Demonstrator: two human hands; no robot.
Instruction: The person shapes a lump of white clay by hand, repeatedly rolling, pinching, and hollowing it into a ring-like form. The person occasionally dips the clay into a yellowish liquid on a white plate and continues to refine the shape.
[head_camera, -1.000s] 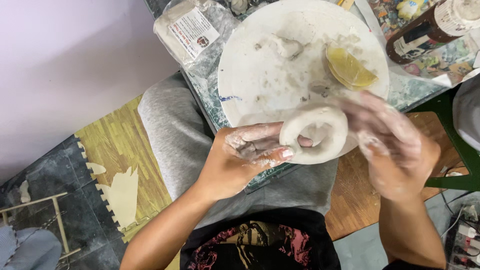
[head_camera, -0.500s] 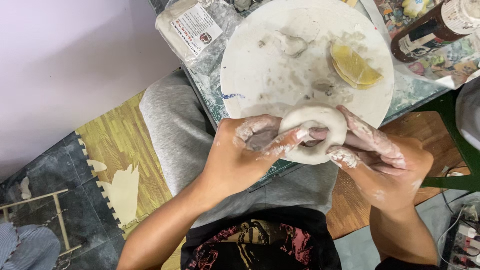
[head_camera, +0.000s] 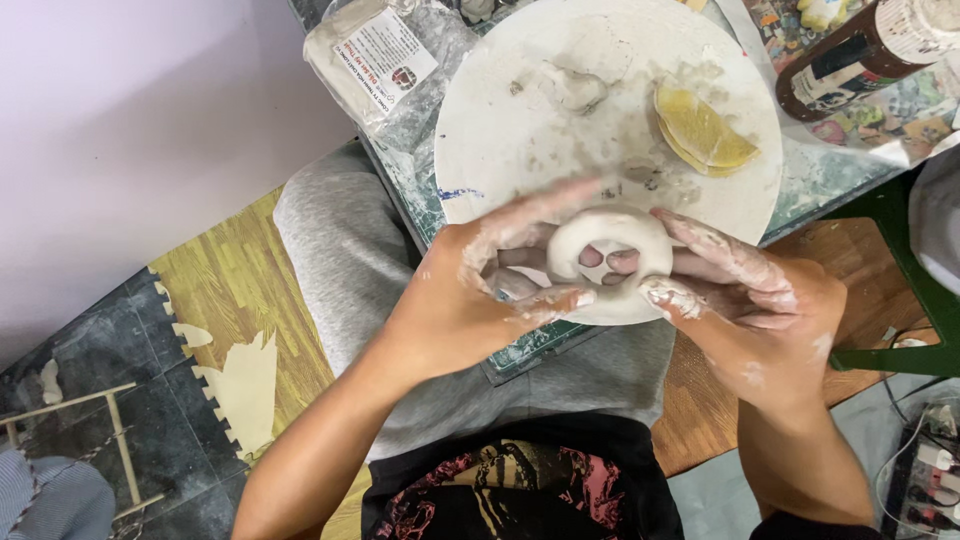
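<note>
Resting on the cluttered surface (head_camera: 830, 175), a round white board (head_camera: 520, 130) carries a yellow sponge (head_camera: 700, 130); at its near edge the left hand (head_camera: 470, 300) and right hand (head_camera: 750, 300) both grasp a white clay ring (head_camera: 610, 235), fingertips showing through its hole.

A clear plastic bag of pale clay (head_camera: 385, 70) lies at the far left of the table, bearing a white rectangular label (head_camera: 385, 55) with dark and red print. At far right, a brown bottle (head_camera: 860, 50) lies tilted, wrapped in a white label (head_camera: 925, 25).
</note>
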